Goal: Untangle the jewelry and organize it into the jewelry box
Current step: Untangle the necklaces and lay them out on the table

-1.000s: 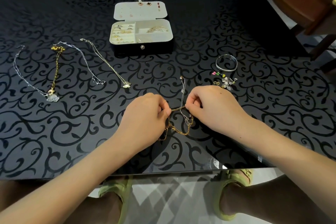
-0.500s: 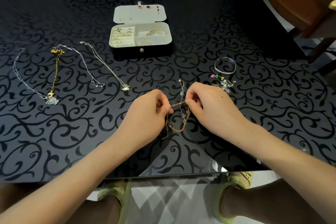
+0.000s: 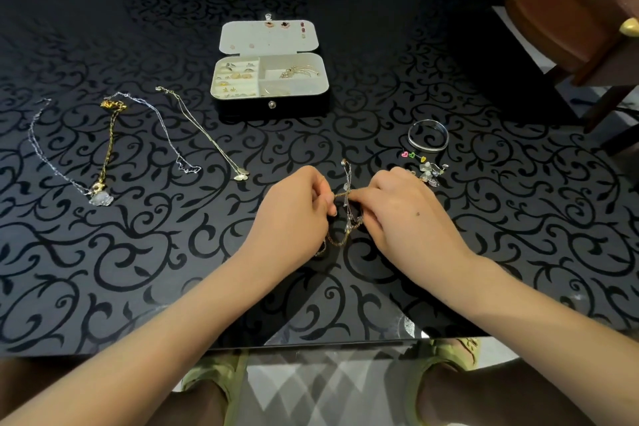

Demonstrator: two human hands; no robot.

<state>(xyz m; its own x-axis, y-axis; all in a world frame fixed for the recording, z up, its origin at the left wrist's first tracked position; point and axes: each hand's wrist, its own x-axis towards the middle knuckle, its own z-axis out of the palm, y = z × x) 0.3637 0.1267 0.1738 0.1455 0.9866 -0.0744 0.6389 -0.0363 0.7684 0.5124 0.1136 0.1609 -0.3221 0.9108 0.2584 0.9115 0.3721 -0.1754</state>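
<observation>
A tangle of gold and silver chains [image 3: 346, 218] hangs between my two hands over the table's middle. My left hand [image 3: 296, 209] pinches one end of a gold strand. My right hand [image 3: 404, 211] pinches the other end, so the strand runs taut between them. A silver chain end sticks up past the hands. The open jewelry box [image 3: 273, 104] stands further back, cream inside, with rings, earrings and a gold piece in its compartments.
Several necklaces lie spread out at the left: a silver one [image 3: 52, 156], a gold one [image 3: 110, 142], another silver one [image 3: 162, 128] and a thin one with a pendant [image 3: 207, 138]. A silver bangle [image 3: 427, 135] and small earrings [image 3: 423, 166] lie at the right. A wooden chair [image 3: 567, 10] stands at the far right.
Both hands have lifted slightly and shifted away from me with the tangle. The gold strand between them is pulled shorter and tighter.
</observation>
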